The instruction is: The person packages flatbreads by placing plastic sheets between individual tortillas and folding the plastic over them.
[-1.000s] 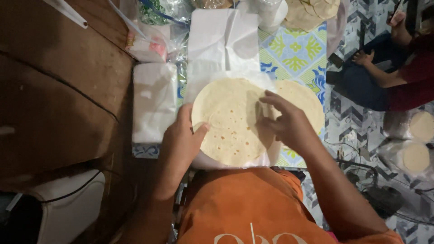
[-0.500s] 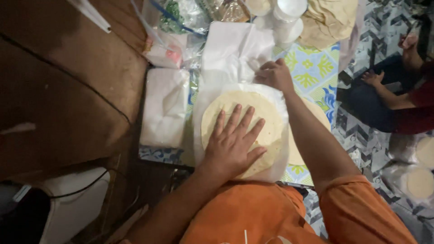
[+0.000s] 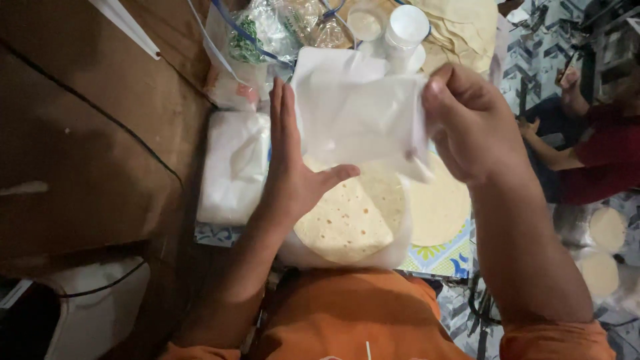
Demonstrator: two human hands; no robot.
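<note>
Seen from above, a person in an orange shirt lifts a thin white paper sheet (image 3: 360,120) over a round flatbread (image 3: 350,217). The right hand (image 3: 470,123) pinches the sheet's right edge between thumb and fingers; the left hand (image 3: 293,167) is open and flat, bracing its left edge. The flatbread lies just below on a clear plastic wrap (image 3: 400,247). This looks like the wrapping step; laying the sheet squarely over the bread would need both hands lowering together.

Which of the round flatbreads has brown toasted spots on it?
The flatbread just under the left hand, lying on white wrap. The one to its right is plain pale yellow.
</note>
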